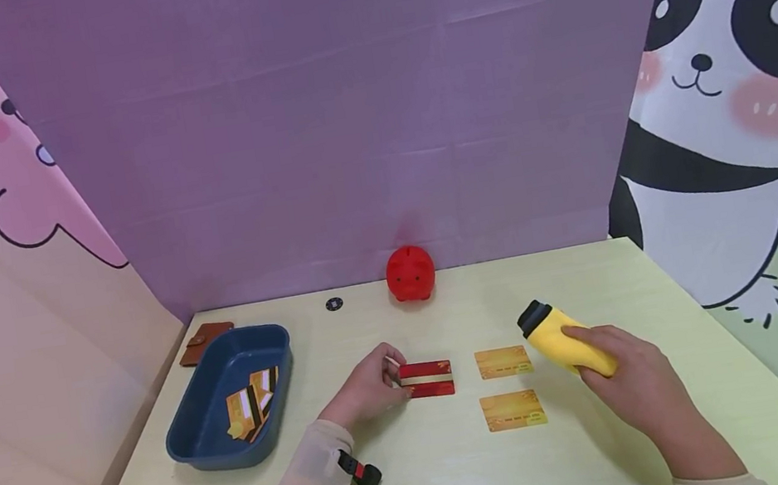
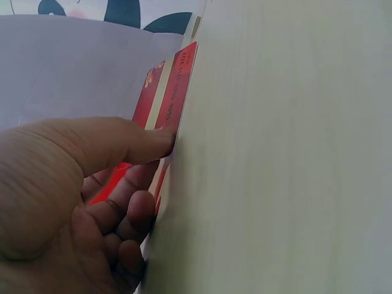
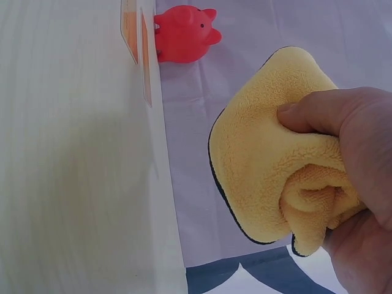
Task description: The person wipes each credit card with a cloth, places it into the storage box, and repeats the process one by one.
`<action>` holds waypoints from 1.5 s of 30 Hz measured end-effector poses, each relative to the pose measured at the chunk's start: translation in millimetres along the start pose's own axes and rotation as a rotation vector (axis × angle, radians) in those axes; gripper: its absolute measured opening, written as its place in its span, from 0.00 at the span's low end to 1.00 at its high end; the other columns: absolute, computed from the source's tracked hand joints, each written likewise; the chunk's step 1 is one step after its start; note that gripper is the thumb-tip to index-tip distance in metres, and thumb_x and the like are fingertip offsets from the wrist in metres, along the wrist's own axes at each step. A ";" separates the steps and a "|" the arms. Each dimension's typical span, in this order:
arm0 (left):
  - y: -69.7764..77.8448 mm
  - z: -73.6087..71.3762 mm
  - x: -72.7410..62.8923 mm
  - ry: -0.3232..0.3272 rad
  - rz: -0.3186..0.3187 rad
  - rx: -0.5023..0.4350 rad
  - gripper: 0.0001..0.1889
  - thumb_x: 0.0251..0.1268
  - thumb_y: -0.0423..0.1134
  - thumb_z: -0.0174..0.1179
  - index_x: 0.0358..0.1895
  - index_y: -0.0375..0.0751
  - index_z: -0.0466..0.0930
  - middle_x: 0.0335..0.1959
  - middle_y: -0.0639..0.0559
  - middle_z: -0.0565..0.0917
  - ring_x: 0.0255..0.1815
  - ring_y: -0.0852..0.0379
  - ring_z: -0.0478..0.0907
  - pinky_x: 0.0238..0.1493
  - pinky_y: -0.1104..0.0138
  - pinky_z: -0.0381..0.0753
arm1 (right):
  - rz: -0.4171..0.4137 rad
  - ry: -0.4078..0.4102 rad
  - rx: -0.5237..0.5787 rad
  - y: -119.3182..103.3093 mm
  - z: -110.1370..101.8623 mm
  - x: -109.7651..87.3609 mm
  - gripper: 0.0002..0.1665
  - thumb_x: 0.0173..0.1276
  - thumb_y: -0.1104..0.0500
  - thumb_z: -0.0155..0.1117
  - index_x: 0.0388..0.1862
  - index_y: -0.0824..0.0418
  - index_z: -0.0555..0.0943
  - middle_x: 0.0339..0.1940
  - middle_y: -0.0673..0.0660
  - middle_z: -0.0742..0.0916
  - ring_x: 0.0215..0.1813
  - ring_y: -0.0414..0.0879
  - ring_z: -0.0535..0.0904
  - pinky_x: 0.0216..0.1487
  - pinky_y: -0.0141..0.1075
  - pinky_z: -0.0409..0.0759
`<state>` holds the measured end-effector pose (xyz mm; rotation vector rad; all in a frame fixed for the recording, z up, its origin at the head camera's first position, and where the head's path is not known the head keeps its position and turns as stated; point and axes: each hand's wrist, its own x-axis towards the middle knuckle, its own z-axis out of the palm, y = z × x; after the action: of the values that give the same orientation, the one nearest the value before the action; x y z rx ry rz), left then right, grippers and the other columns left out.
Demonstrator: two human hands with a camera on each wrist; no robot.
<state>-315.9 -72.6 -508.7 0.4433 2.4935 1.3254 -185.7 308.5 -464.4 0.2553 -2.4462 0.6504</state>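
Note:
My left hand [image 1: 370, 381] pinches a red bank card [image 1: 428, 380] with a cream stripe, at its left end. In the left wrist view the thumb lies on the face of that card [image 2: 179, 86], which is tilted close to the tabletop. My right hand [image 1: 636, 383] grips a folded yellow cloth [image 3: 251, 153] with dark edging, held above the table. In the head view this cloth [image 1: 557, 335] points up and left. Two gold bank cards, an upper one [image 1: 502, 362] and a lower one [image 1: 513, 410], lie flat between the hands.
A dark blue bin [image 1: 196, 443] with several cards [image 1: 241, 411] stands at the left. Behind it lies a brown wallet [image 1: 203, 342]. A red piggy bank [image 1: 411, 274] and a small black chip [image 1: 334, 304] sit by the table's back edge, before a purple backdrop [image 1: 340, 116].

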 end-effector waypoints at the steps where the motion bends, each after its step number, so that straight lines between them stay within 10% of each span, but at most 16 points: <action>1: 0.4 -0.4 -1.3 0.007 0.005 -0.004 0.24 0.62 0.32 0.75 0.54 0.52 0.73 0.42 0.51 0.81 0.40 0.52 0.77 0.42 0.62 0.79 | -0.004 0.003 -0.001 0.0 0.1 -0.2 0.39 0.50 0.73 0.81 0.63 0.52 0.86 0.50 0.54 0.89 0.49 0.57 0.86 0.45 0.56 0.83; 24: 0.9 -15.3 -31.8 0.045 0.135 -0.279 0.23 0.70 0.30 0.69 0.65 0.47 0.76 0.50 0.47 0.82 0.42 0.49 0.85 0.40 0.63 0.88 | -0.002 0.000 0.002 -6.5 2.5 -0.8 0.37 0.52 0.71 0.79 0.63 0.51 0.86 0.50 0.52 0.89 0.49 0.54 0.86 0.45 0.49 0.83; 45: 5.2 11.2 -61.7 0.134 0.141 -0.520 0.23 0.69 0.29 0.69 0.64 0.46 0.77 0.55 0.30 0.78 0.51 0.46 0.82 0.47 0.60 0.90 | -0.019 -0.016 0.041 -23.6 16.7 -2.5 0.38 0.52 0.72 0.80 0.63 0.50 0.86 0.50 0.51 0.88 0.48 0.54 0.86 0.46 0.55 0.87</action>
<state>-254.5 -85.8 -504.1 0.4204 2.1202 2.0352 -184.4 279.8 -468.4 0.3002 -2.4444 0.6930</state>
